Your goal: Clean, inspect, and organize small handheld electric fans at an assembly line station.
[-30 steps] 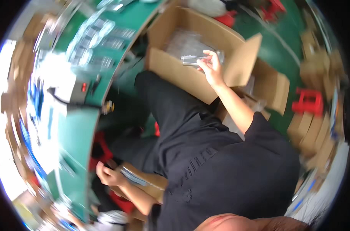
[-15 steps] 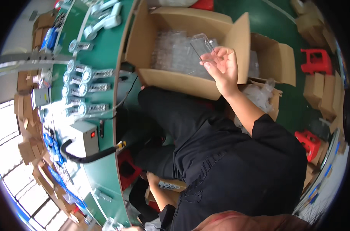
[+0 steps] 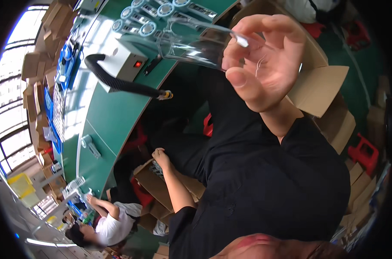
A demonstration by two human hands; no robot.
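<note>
My right hand (image 3: 269, 64) is raised close in the upper middle, thumb and fingers curled round one end of a clear plastic box (image 3: 191, 47). The box is long, see-through and tilted, its other end pointing left over the green table. Down at my left side, my left hand (image 3: 161, 159) sits at a cardboard box (image 3: 153, 183) with several pale blue-grey parts (image 3: 156, 167) in it. Its fingers are curled; what they hold, if anything, is too small to make out.
On the green table (image 3: 105, 125) lie several light-blue round-headed devices (image 3: 148, 28), one more device (image 3: 90, 146) apart, and a white box (image 3: 122, 60) with a red switch and black hose (image 3: 118, 84). An open carton (image 3: 321, 90) stands right. A person in white (image 3: 118, 224) works lower left.
My right hand has brought the clear box from over the carton up close and toward the table. The view has turned left, showing the other person. My left hand stays by the lower box.
</note>
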